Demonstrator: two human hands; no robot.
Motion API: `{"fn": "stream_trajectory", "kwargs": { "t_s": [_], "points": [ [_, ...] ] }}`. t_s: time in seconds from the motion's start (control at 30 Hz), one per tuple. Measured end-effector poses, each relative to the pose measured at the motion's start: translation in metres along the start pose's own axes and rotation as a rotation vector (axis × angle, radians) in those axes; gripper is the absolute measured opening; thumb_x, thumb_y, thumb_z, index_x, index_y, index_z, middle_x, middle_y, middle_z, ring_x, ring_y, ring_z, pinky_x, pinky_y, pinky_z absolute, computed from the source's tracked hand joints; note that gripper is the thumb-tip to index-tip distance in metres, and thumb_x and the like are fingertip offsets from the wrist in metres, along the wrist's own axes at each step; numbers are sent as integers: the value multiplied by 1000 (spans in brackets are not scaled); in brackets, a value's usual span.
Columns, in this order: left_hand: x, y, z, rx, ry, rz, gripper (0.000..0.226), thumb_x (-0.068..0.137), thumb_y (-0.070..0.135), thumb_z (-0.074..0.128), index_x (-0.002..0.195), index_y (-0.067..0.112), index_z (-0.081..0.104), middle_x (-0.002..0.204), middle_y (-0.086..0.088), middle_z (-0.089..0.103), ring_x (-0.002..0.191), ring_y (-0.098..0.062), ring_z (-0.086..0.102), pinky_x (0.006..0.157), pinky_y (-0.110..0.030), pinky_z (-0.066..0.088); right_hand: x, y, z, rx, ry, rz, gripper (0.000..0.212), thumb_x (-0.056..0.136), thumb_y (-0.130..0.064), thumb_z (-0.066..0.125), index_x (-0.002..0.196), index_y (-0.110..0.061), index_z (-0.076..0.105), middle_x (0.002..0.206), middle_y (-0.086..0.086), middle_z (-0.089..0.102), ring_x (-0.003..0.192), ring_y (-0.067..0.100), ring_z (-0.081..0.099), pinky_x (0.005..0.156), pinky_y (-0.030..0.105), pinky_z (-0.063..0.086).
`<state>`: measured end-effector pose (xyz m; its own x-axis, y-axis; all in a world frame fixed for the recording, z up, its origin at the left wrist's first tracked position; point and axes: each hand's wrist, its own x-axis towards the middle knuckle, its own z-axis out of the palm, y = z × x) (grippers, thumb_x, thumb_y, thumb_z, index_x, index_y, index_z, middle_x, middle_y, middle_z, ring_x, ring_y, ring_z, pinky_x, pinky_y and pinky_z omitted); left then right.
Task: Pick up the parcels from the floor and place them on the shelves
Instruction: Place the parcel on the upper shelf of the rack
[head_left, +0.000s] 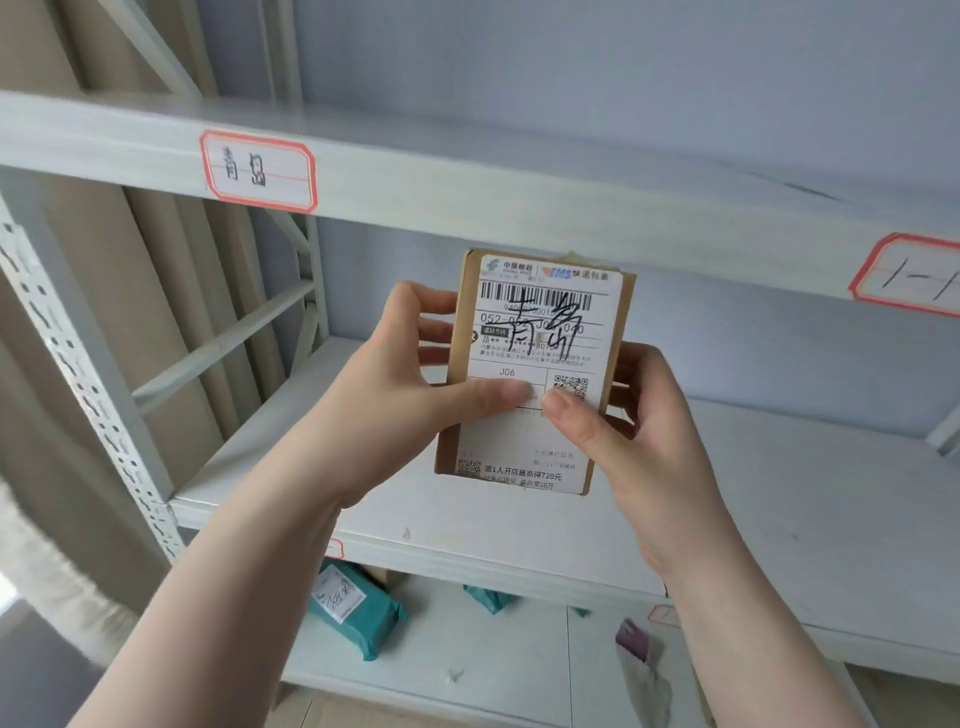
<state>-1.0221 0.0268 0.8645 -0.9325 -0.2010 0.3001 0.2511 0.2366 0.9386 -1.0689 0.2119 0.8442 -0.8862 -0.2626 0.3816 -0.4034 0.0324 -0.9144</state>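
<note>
Hands (519, 415) clasped around parcel (540, 364)

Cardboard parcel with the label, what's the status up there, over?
Left hand and right hand both gripping the cardboard parcel, label facing the camera. Held in front of the middle shelf, not yet set down. Nothing in the way.

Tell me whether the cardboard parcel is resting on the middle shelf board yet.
Cannot tell. In the head view both hands, left and right, hold the cardboard parcel upright before the middle shelf board; no contact or gap shows plainly.
</note>
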Motion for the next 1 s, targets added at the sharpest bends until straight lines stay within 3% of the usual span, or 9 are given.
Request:
{"fn": "stream_trajectory", "kwargs": {
  "t_s": [0.17,0.3,0.4,0.6,0.7,0.87,1.0],
  "points": [
    [-5,40,1,-31,11,123,69,50,49,83,109,30,53,105,16,72,100,0,66,79,-20,53,0,-38,-12,-32,46,-143,61,65,-52,72,115,-22,57,112,-13,71,102,1,66,79,18,53],
    [2,69,6,-85,53,194,64,52,46,84,107,31,54,113,7,73,111,-13,68,92,-39,55,15,-75,-28,-84,61,-259,60,67,-51,73,117,-20,58,110,-12,72,100,-2,67,80,17,53],
    [20,96,11,-104,77,235,66,53,44,83,109,26,53,113,1,73,103,-14,73,89,-37,58,39,-101,-39,-95,67,-295,55,71,-46,75,116,-19,60,107,-11,73,96,-2,68,77,17,52],
    [69,139,18,-66,55,224,53,70,31,84,111,24,50,109,0,73,94,-11,75,88,-33,59,93,-135,-56,-125,82,-251,52,73,-46,76,115,-19,62,104,-8,74,92,2,71,78,24,55],
    [94,152,19,-46,37,205,47,81,28,79,117,20,50,97,5,72,84,-6,75,84,-30,58,119,-144,-61,-133,72,-200,55,72,-48,76,115,-16,62,101,-6,74,92,8,73,84,30,56],
    [148,161,17,30,-33,116,50,83,32,76,123,17,50,96,7,73,74,-1,72,69,-21,56,165,-151,-67,-191,24,-98,40,82,-42,70,109,-13,67,93,-3,76,77,7,72,71,21,58],
    [195,163,11,110,-94,21,35,82,35,77,107,20,56,101,2,72,89,-13,69,89,-31,56,204,-150,-68,-217,-30,8,28,86,-40,67,98,-16,71,86,-5,78,70,7,72,63,19,58]
  ]
}}
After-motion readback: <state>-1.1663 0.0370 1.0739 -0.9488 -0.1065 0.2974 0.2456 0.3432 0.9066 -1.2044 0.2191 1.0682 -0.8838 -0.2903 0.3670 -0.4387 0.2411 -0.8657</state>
